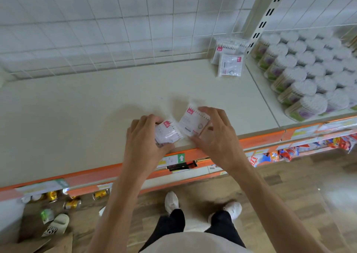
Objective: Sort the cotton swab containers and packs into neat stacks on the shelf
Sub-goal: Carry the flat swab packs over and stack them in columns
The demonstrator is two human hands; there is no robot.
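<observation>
two packs (181,129) at shelf (77,117) front edge, containers (301,75) right

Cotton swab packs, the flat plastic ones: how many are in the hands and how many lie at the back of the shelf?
Pack in the left hand: 1
Pack in the right hand: 1
Packs at the back corner of the shelf: 2 visible
Total: 4

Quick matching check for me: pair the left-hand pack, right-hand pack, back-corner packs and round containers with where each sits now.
1. left-hand pack
2. right-hand pack
3. back-corner packs
4. round containers

a. rows on the neighbouring shelf section, right
b. leaning by the wire grid, beside the upright
c. at the front edge, gripped by the left hand
d. at the front edge, under the right hand

1-c, 2-d, 3-b, 4-a
</observation>
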